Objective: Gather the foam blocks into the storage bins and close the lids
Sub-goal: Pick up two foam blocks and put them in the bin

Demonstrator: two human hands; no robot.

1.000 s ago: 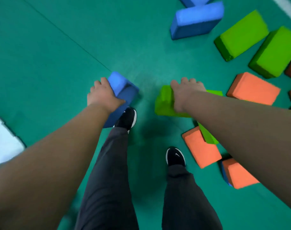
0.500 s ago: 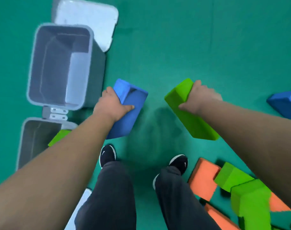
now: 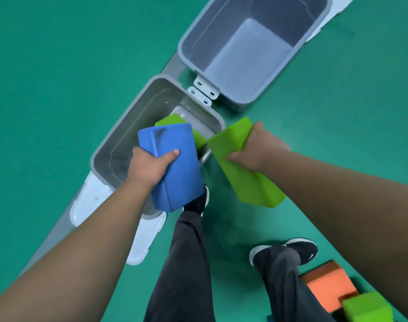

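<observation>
My left hand (image 3: 149, 167) grips a blue foam block (image 3: 175, 168) and holds it over the near grey storage bin (image 3: 119, 138). Inside that bin lies a green block (image 3: 172, 120), partly hidden by the blue one. My right hand (image 3: 256, 147) grips another green foam block (image 3: 242, 175) just right of the bin's rim. A second grey bin (image 3: 189, 38) stands open and empty farther back.
White lids lie on the green floor, one beside the near bin (image 3: 89, 201) and one behind the far bin (image 3: 337, 8). An orange block (image 3: 326, 284) and a green block (image 3: 365, 307) lie at the lower right. My legs and black shoes (image 3: 300, 248) are below.
I have turned and stepped toward the bins. Both hands carried their blocks along; the blue block now hangs over the near bin and the green one is at its rim.
</observation>
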